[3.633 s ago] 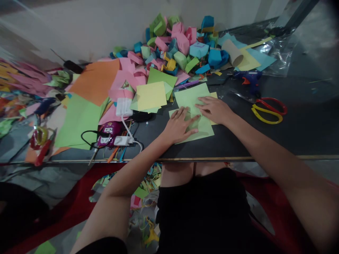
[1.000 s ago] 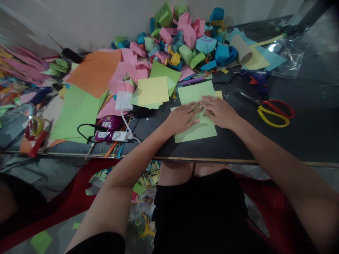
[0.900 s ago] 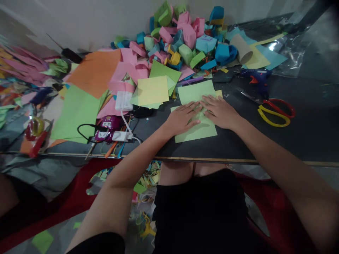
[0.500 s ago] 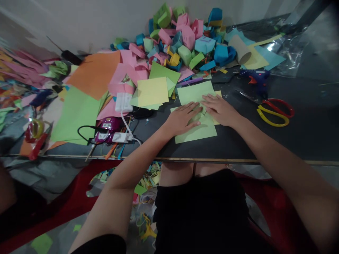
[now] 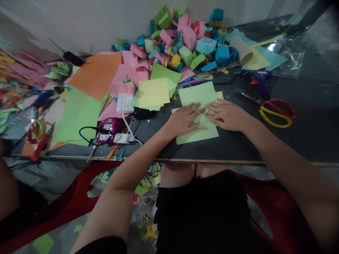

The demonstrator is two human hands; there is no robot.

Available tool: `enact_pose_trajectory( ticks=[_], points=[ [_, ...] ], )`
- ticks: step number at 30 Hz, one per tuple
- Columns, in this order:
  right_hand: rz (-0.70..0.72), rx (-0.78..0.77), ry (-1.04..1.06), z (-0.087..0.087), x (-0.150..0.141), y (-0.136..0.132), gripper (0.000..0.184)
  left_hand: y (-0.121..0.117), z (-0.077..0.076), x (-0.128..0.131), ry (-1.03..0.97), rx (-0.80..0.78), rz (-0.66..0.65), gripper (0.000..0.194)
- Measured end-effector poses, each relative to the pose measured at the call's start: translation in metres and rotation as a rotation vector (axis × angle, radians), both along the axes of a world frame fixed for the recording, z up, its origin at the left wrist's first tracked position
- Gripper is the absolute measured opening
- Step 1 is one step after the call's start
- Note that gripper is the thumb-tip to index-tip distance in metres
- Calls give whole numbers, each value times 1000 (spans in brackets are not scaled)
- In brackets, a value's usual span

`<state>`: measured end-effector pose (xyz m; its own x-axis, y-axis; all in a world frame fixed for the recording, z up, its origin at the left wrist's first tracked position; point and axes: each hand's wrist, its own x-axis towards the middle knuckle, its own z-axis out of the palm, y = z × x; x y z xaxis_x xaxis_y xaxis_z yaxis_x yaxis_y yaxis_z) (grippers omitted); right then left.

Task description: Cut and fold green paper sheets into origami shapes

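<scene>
The grip of the left hand was opened flat, with the fingers spread and laid on the light green paper. The grip of the right hand was also open, its fingers reaching over the same paper from the other side. The two hands almost met at the middle, and they covered the place where the farther and the nearer part of the paper came together, so I could not tell whether it was one piece or two. Some small detail between the fingertips was too unclear to name.

This paper lay on the dark bench, near its front edge. A yellow piece showed only partly, the rest being hidden by the right hand and the green paper. Just behind was a purple stick, and to the left a pale yellow sheet, which partly covered some green sheets.

To the right lay scissors with one red and one yellow handle; their blades were hard to see against the dark surface. Farther back, a heap of folded paper pieces concealed many of its own parts. At the left edge, another person's limb was cut off by the frame.
</scene>
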<state>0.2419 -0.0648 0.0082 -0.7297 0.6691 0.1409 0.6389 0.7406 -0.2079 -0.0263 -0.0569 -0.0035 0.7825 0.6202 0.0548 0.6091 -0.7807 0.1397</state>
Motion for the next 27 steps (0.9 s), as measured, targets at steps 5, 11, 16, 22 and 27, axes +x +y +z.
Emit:
enact_pose_trajectory(
  ticks=[5, 11, 16, 22, 27],
  points=[
    [11, 8, 63, 5, -2, 1, 36, 1, -1, 0, 1, 30, -14, 94],
    [-58, -18, 220, 1, 0, 7, 35, 2, -5, -1, -24, 56, -23, 94],
    [-3, -114, 127, -4, 4, 15, 37, 3, -9, -1, -21, 34, -31, 95],
    [61, -197, 113, -4, 12, 21, 36, 3, -12, -1, -39, 13, -36, 91],
    [60, -189, 129, -2, 13, 19, 36, 2, -8, -1, -28, -13, -25, 92]
  ],
)
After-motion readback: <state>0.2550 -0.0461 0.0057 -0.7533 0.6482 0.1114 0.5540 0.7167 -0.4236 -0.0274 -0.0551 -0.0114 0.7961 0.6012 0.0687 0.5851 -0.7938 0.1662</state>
